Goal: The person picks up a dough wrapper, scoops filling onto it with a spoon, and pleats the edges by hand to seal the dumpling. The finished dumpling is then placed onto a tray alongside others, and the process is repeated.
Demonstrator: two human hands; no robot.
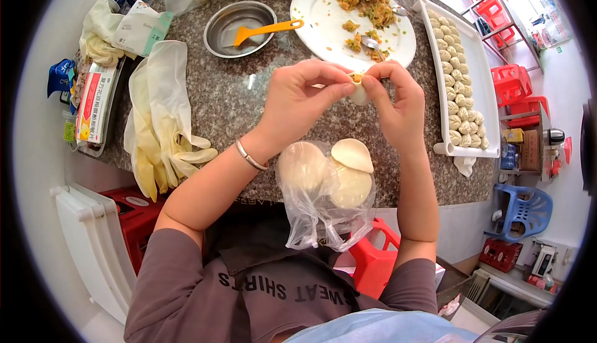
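Granite counter point(249, 94): dumpling point(358, 93), wrappers point(352, 154), gloves point(163, 106), tray point(476, 50)

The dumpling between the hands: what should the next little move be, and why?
Probably pinch the open top edge shut. The left hand and right hand hold the dumpling by its rim, and filling shows at the top, so it looks unsealed. The finished dumplings on the white tray look closed.

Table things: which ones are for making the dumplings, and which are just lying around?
In use: dumpling pinched by left hand and right hand, filling on plate, wrappers, tray of finished dumplings.
Lying about: rubber gloves, box, red stools.
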